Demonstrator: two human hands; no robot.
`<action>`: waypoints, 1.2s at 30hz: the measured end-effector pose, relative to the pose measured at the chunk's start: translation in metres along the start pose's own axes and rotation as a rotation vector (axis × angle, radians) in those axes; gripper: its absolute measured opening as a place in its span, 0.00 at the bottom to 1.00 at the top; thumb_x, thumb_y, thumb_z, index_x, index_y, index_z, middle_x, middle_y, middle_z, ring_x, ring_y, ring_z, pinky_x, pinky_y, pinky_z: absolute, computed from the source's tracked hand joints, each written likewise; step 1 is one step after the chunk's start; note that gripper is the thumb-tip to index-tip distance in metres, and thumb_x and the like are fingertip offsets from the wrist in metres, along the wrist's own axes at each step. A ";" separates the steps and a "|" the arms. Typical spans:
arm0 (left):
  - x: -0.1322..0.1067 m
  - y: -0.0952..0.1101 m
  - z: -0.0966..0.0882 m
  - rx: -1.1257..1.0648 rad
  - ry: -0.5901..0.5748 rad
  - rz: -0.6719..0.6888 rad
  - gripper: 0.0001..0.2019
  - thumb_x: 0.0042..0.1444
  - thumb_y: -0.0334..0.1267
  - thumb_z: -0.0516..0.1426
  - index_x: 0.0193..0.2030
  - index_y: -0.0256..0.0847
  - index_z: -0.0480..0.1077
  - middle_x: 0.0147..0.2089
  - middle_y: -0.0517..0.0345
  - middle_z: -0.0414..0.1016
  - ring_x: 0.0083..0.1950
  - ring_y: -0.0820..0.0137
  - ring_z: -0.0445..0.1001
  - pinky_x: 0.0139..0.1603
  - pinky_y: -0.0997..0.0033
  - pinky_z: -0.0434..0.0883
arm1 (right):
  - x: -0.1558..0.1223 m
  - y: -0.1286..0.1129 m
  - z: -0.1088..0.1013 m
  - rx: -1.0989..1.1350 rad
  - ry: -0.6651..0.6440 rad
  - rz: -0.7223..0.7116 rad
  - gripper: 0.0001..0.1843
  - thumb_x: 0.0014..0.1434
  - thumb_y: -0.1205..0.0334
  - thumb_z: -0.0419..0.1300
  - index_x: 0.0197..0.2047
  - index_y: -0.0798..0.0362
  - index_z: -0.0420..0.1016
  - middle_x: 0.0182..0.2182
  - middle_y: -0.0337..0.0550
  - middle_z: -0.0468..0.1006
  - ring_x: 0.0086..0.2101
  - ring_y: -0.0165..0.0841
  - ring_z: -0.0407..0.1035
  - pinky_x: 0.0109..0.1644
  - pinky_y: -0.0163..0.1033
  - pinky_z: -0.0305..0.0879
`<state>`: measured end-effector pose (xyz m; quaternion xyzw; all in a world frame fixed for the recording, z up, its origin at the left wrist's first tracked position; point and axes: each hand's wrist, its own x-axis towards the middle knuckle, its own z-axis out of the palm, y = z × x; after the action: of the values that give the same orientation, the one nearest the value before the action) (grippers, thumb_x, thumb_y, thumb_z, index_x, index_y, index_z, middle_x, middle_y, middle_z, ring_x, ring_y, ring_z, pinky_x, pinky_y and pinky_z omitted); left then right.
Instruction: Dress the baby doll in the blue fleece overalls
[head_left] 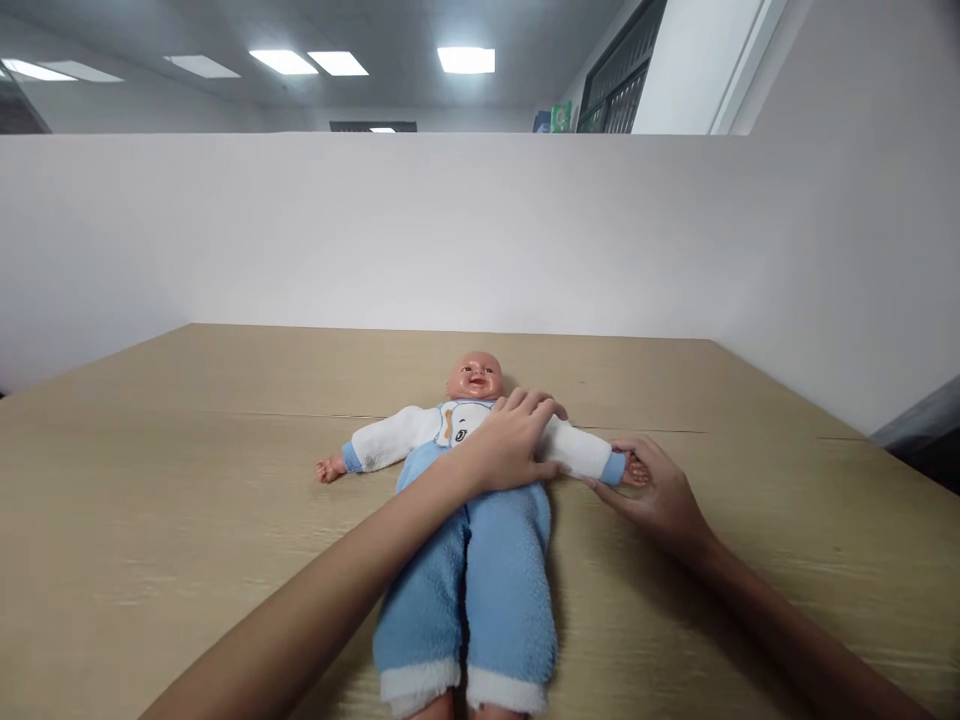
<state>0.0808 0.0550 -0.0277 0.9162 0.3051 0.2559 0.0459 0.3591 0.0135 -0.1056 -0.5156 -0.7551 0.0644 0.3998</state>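
Observation:
A baby doll (506, 570) lies on its back on the wooden table, head away from me and both arms spread. It wears fuzzy blue trousers and a white top with a cartoon print. My left hand (516, 440) reaches across its chest, fingers and thumb closed around the upper part of the white sleeve (581, 448) on the right side. At the far end of that sleeve, my right hand (664, 495) grips the blue cuff (613, 468), thumb below and fingers above, beside the doll's small hand (636, 471). The other sleeve (390, 437) lies untouched.
The light wooden table (187, 520) has a seam running across it. Behind it stands a white partition (450, 230), with a wall (847, 250) on the right. A dark object (926, 435) shows past the table's right edge.

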 end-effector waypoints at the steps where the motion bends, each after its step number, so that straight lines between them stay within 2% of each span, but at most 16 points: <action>1: 0.007 -0.004 0.006 0.015 -0.061 0.022 0.34 0.54 0.49 0.72 0.64 0.42 0.68 0.63 0.44 0.74 0.62 0.49 0.69 0.64 0.51 0.68 | -0.001 -0.004 0.000 0.025 0.007 0.008 0.23 0.60 0.44 0.71 0.51 0.46 0.73 0.46 0.48 0.78 0.46 0.48 0.74 0.51 0.51 0.71; 3: 0.015 -0.012 0.016 0.027 -0.152 0.029 0.39 0.48 0.48 0.75 0.64 0.42 0.68 0.62 0.44 0.75 0.61 0.48 0.71 0.62 0.50 0.69 | -0.003 -0.011 0.000 0.074 -0.002 0.030 0.23 0.60 0.44 0.72 0.50 0.46 0.73 0.45 0.47 0.78 0.45 0.46 0.74 0.49 0.50 0.71; 6: 0.014 -0.020 0.027 0.003 -0.160 -0.012 0.32 0.51 0.47 0.73 0.61 0.43 0.71 0.58 0.47 0.79 0.58 0.50 0.73 0.60 0.51 0.69 | -0.006 -0.014 0.002 0.173 -0.041 0.085 0.24 0.59 0.45 0.73 0.51 0.46 0.73 0.45 0.46 0.78 0.44 0.45 0.74 0.50 0.49 0.71; 9: 0.007 -0.021 0.031 -0.041 -0.097 -0.043 0.25 0.55 0.43 0.70 0.58 0.44 0.72 0.55 0.50 0.80 0.56 0.52 0.73 0.59 0.53 0.69 | -0.008 -0.015 0.006 0.357 -0.081 0.178 0.28 0.58 0.45 0.75 0.54 0.45 0.71 0.48 0.45 0.78 0.45 0.43 0.75 0.51 0.48 0.73; 12: 0.002 -0.019 0.029 -0.087 -0.050 -0.051 0.21 0.58 0.39 0.66 0.58 0.44 0.73 0.53 0.51 0.81 0.54 0.53 0.73 0.57 0.55 0.69 | -0.010 -0.013 0.014 0.539 -0.037 0.261 0.36 0.56 0.45 0.75 0.61 0.44 0.66 0.54 0.47 0.76 0.50 0.43 0.75 0.54 0.47 0.75; 14: 0.001 -0.018 0.027 -0.142 -0.006 -0.061 0.19 0.59 0.39 0.65 0.57 0.43 0.73 0.53 0.51 0.81 0.53 0.54 0.73 0.56 0.56 0.69 | -0.011 -0.008 0.019 0.589 0.012 0.297 0.43 0.55 0.45 0.77 0.66 0.43 0.61 0.58 0.49 0.74 0.54 0.44 0.74 0.57 0.48 0.74; 16: 0.000 -0.019 0.024 -0.227 0.060 -0.075 0.19 0.60 0.38 0.64 0.58 0.42 0.73 0.54 0.51 0.81 0.52 0.55 0.73 0.55 0.57 0.69 | -0.012 -0.002 0.023 0.588 0.022 0.332 0.46 0.55 0.45 0.77 0.67 0.41 0.56 0.58 0.49 0.74 0.51 0.42 0.74 0.57 0.49 0.74; 20: -0.003 -0.023 0.019 -0.416 0.234 -0.172 0.16 0.61 0.38 0.65 0.55 0.42 0.74 0.52 0.52 0.81 0.51 0.57 0.75 0.54 0.58 0.70 | -0.012 0.010 0.026 0.502 -0.011 0.316 0.44 0.59 0.44 0.75 0.68 0.42 0.55 0.50 0.46 0.76 0.41 0.38 0.74 0.54 0.52 0.76; 23: -0.007 -0.027 0.017 -0.622 0.324 -0.213 0.17 0.61 0.38 0.65 0.55 0.40 0.75 0.51 0.52 0.81 0.52 0.58 0.76 0.54 0.61 0.71 | -0.011 0.010 0.023 0.391 -0.077 0.262 0.36 0.61 0.43 0.72 0.65 0.44 0.62 0.50 0.48 0.76 0.43 0.41 0.74 0.57 0.55 0.74; 27: -0.015 -0.036 0.015 -0.880 0.454 -0.240 0.19 0.60 0.38 0.66 0.57 0.38 0.75 0.54 0.50 0.81 0.55 0.59 0.78 0.59 0.63 0.72 | -0.013 -0.006 0.020 0.236 -0.191 0.135 0.24 0.66 0.45 0.67 0.60 0.45 0.69 0.51 0.50 0.77 0.49 0.46 0.73 0.59 0.58 0.71; 29: -0.019 -0.042 0.014 -0.982 0.517 -0.251 0.19 0.60 0.39 0.67 0.57 0.39 0.75 0.56 0.50 0.81 0.58 0.59 0.78 0.62 0.62 0.72 | -0.016 -0.019 0.023 0.231 -0.225 0.101 0.21 0.69 0.46 0.64 0.61 0.44 0.71 0.54 0.50 0.78 0.52 0.47 0.73 0.60 0.59 0.71; 32: -0.025 -0.051 0.014 -1.075 0.620 -0.262 0.19 0.59 0.40 0.69 0.57 0.42 0.77 0.58 0.51 0.82 0.61 0.59 0.78 0.66 0.61 0.71 | -0.020 -0.042 0.034 0.359 -0.289 0.152 0.22 0.71 0.46 0.63 0.63 0.42 0.71 0.60 0.50 0.77 0.58 0.47 0.73 0.66 0.60 0.69; 36: -0.029 -0.060 0.014 -1.162 0.782 -0.356 0.22 0.56 0.41 0.71 0.57 0.45 0.78 0.62 0.51 0.80 0.64 0.60 0.76 0.69 0.61 0.68 | -0.016 -0.076 0.057 0.719 -0.407 0.266 0.29 0.71 0.43 0.63 0.70 0.42 0.66 0.66 0.52 0.73 0.63 0.46 0.71 0.72 0.59 0.65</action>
<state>0.0360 0.0876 -0.0671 0.5214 0.2583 0.6746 0.4542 0.2680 -0.0172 -0.1141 -0.4131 -0.6748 0.4748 0.3853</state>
